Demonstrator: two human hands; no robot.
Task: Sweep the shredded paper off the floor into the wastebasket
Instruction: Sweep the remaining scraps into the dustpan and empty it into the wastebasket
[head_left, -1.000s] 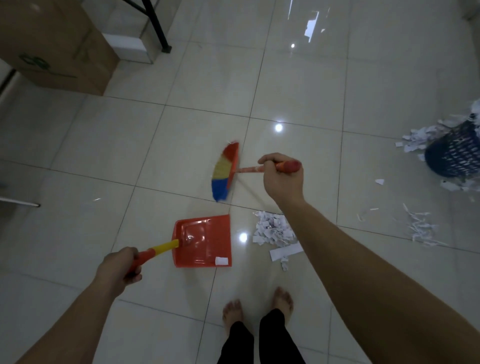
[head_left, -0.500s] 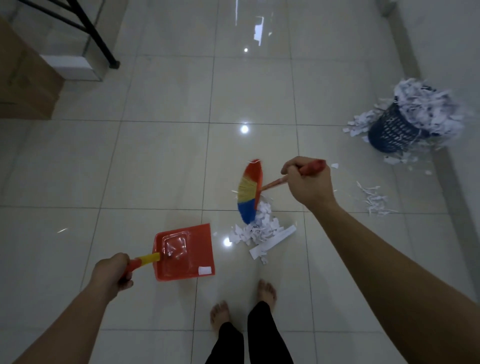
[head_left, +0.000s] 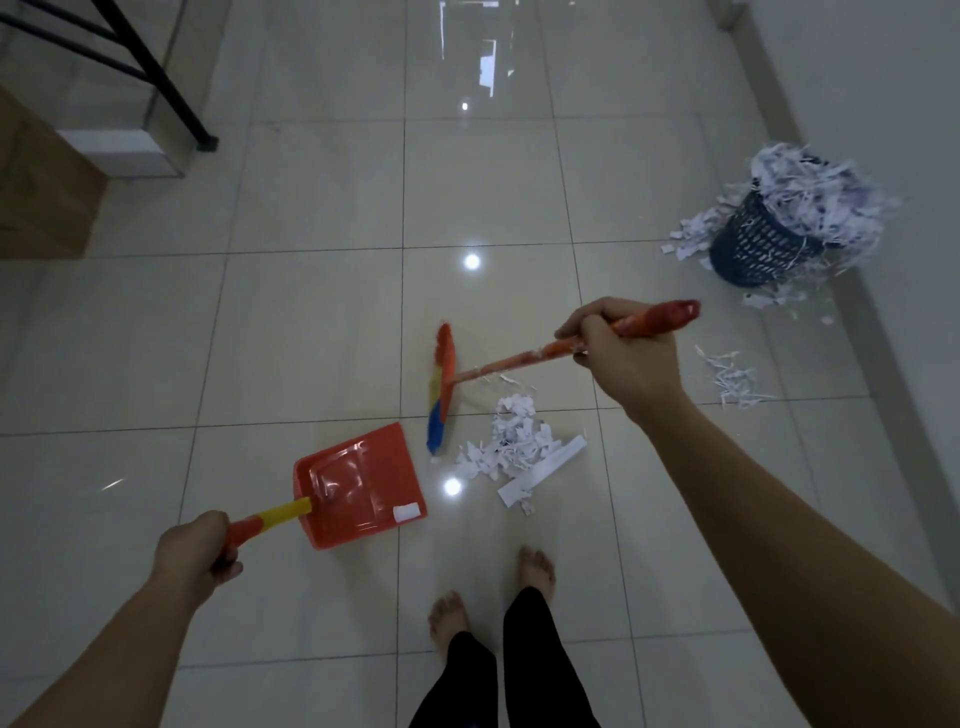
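Head cam: right hand (head_left: 626, 356) grips the broom (head_left: 442, 387), left hand (head_left: 195, 551) grips the dustpan (head_left: 358, 486). Paper pile (head_left: 511, 447) sits just right of the dustpan's open edge, wastebasket (head_left: 758, 249) well beyond, bare tiles between.

It looks like an indoor room of a home or a small office, though which one is not certain. The glossy cream tiled floor (head_left: 322, 322) reflects ceiling lights, and a plain pale wall (head_left: 883, 104) with a low skirting runs on the right side. A brown cardboard box (head_left: 41, 202) and a black metal furniture leg (head_left: 171, 93) stand at the top left. The bare feet (head_left: 449, 616) of the person suggest a private, domestic place.
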